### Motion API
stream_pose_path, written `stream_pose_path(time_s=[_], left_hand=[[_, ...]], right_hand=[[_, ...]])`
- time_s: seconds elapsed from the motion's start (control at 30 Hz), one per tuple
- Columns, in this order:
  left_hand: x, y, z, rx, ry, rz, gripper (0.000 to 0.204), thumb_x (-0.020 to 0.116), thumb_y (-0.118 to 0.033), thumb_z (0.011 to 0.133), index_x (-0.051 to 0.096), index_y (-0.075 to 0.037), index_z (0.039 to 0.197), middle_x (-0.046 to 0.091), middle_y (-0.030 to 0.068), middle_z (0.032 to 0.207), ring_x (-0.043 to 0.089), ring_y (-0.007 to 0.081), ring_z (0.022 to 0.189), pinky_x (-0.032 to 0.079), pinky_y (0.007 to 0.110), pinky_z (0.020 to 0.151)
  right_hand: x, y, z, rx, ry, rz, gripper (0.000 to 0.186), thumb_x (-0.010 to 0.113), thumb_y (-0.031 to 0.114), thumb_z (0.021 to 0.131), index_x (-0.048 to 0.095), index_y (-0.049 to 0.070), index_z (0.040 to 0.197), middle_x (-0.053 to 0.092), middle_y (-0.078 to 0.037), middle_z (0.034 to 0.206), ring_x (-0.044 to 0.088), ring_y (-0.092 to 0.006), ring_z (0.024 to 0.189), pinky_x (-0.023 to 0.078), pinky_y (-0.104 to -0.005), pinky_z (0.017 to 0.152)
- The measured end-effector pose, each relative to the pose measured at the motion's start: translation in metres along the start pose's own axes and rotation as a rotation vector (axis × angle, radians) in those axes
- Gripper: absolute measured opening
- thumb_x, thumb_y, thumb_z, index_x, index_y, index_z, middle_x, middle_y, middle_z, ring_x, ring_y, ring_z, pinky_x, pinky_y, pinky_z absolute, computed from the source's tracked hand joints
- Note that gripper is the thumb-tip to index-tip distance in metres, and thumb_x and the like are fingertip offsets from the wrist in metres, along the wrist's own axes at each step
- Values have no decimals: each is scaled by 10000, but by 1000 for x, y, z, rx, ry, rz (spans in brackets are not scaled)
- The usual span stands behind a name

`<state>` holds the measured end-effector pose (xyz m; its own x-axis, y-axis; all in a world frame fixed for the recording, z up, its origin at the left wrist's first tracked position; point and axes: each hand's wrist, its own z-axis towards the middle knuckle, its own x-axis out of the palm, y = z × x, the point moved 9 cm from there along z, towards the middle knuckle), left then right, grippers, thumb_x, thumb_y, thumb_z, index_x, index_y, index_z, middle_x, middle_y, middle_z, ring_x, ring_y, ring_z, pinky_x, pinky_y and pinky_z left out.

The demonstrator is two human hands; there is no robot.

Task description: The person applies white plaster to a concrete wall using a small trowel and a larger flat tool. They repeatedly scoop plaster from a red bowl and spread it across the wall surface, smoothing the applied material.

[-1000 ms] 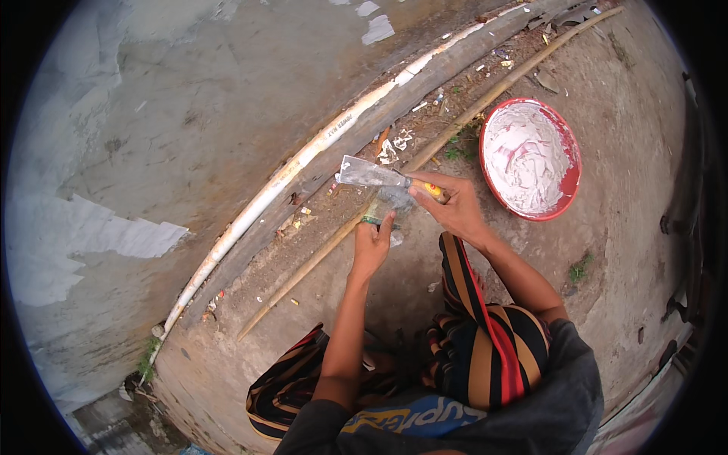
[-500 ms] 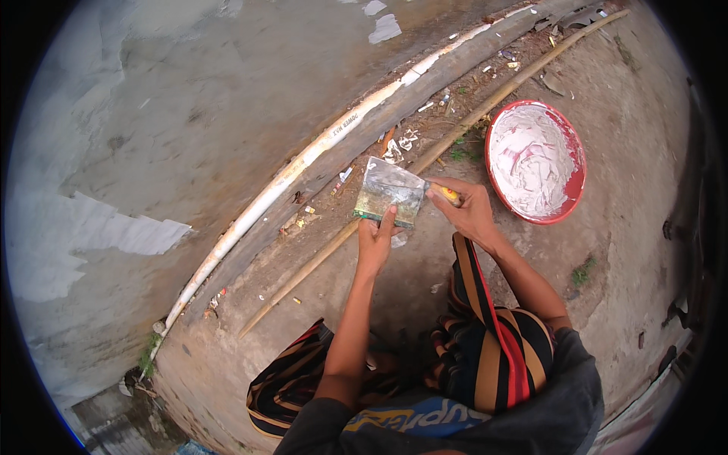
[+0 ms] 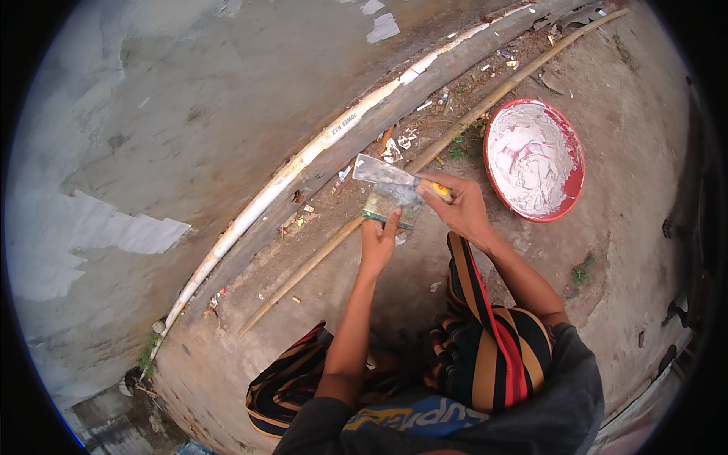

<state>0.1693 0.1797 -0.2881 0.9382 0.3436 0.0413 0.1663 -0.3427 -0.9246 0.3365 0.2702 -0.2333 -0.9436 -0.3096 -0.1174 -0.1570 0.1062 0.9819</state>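
Observation:
My left hand (image 3: 379,244) grips a flat, square plate (image 3: 385,206) with a green edge, its surface smeared grey. My right hand (image 3: 464,208) is closed on the yellow handle of a putty knife (image 3: 379,171), whose metal blade points left across the top of the plate; whether the two touch I cannot tell. To the right of both hands, a red bowl (image 3: 572,189) on the ground holds white paste (image 3: 531,155).
A grey plastered wall (image 3: 144,129) runs along the left, a white pipe (image 3: 265,197) at its foot. A long pole (image 3: 303,277) lies diagonally beside scattered litter. My knees, in striped cloth (image 3: 500,349), are at the bottom.
The knife blade lay down over the plate half a second ago; it has risen up-left, uncovering more plate. Both hands are slightly right of where they were a second ago.

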Motion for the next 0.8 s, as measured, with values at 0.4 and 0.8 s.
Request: stream_pose_path(time_s=[0.4, 0.8], left_hand=[[22, -83, -23, 674, -201, 1259, 801, 482, 109, 639, 462, -118, 1406, 308, 187, 1495, 212, 406, 1406, 80, 498, 1169], [-1, -16, -5, -60, 102, -364, 586, 648, -157, 898, 324, -30, 1369, 481, 156, 1327, 513, 256, 1201, 428, 448, 1003]], right_hand=[[52, -40, -26, 263, 53, 446, 298, 781, 239, 809, 556, 70, 711, 477, 51, 622, 384, -36, 540, 289, -243, 467], [47, -30, -13, 268, 133, 394, 258, 744, 254, 839, 652, 14, 849, 545, 28, 668, 444, -45, 615, 339, -239, 521]])
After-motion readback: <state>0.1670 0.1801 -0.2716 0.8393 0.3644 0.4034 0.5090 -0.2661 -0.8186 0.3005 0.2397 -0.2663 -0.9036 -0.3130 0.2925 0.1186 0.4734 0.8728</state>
